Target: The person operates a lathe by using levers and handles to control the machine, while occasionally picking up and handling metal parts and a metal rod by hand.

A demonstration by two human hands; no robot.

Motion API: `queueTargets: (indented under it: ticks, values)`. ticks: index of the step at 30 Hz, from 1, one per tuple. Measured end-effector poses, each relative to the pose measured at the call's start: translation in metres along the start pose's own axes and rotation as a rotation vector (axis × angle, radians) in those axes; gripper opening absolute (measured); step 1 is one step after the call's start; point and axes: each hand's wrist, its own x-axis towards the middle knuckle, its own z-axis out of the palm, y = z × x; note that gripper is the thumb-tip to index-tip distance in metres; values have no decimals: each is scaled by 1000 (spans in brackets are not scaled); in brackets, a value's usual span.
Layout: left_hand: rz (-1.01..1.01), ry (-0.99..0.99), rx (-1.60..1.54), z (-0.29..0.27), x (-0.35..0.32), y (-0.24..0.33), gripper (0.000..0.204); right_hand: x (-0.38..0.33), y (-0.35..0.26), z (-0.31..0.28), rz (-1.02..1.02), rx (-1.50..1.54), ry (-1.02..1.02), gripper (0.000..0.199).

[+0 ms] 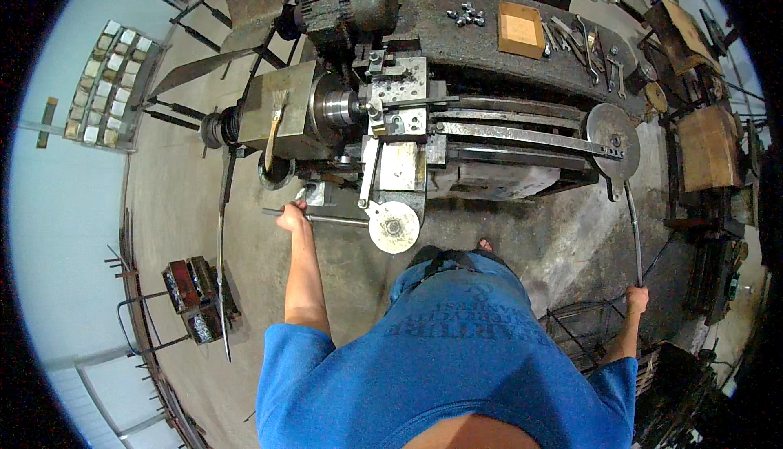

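Observation:
A small metal lathe stands before me, with a chuck at the left and a tool block on its slide. My left hand is closed round a straight lever rod, which runs to a pale round disc. Something small and pale shows by its fingertips, too small to name. Far out to the right, my right hand grips the lower end of a long lever bar. That bar hangs from a larger grey disc, joined by a flat link arm to the slide.
A brush lies on the headstock, below the motor. Behind the slide, the bench holds small metal parts, a cardboard box and several wrenches. A long bar stands left of me.

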Motion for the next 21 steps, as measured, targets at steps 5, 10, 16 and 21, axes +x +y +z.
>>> queueTargets:
  ticks: [5,10,16,21]
  values:
    - [-3,4,-32,-1,5,-4,5,-8,-1,-3,-6,25,1,43]
    - [-21,3,-27,-2,10,-5,6,-12,-2,-1,-5,51,10,44]
    - [-8,-1,-25,-1,-2,1,6,4,12,19,-33,68,4,45]
    - [-35,-7,-19,-1,-3,2,8,4,12,26,-21,57,40,41]
